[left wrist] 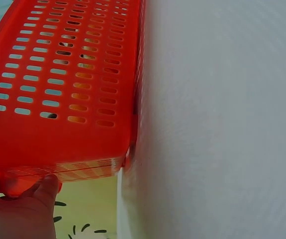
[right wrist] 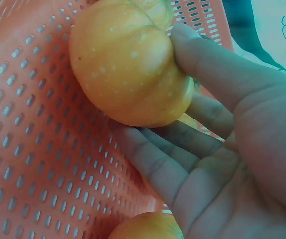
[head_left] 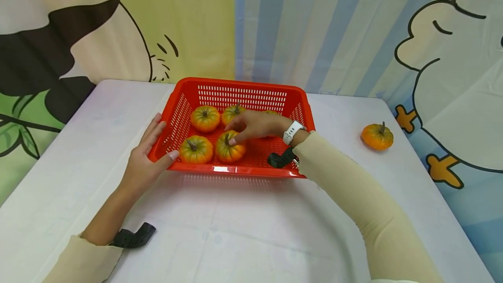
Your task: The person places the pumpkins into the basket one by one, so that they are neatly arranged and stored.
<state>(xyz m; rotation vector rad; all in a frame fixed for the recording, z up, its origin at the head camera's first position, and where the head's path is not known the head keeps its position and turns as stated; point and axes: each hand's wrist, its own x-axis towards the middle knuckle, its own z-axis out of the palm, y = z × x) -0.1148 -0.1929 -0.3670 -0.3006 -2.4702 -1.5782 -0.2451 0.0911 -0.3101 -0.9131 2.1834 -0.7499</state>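
Observation:
A red plastic basket (head_left: 251, 171) with slotted walls stands on the white table, several small orange pumpkins inside. At its left front corner my left hand (head_left: 143, 165) grips the rim, thumb over the front edge and fingers along the left side. In the left wrist view that thumb lies against the basket wall (left wrist: 58, 134). My right hand (head_left: 257, 125) reaches into the basket and holds a pumpkin (head_left: 230, 146) in the front row. The right wrist view shows the thumb on one side of this pumpkin (right wrist: 130, 64) and fingers curled under the other.
Another pumpkin (head_left: 205, 119) sits at the back left inside the basket, and one more pumpkin (head_left: 196, 150) at the front left. Outside, a lone pumpkin (head_left: 377, 136) rests on the table (head_left: 243, 230) at the right. A printed curtain (head_left: 298, 25) hangs behind the table.

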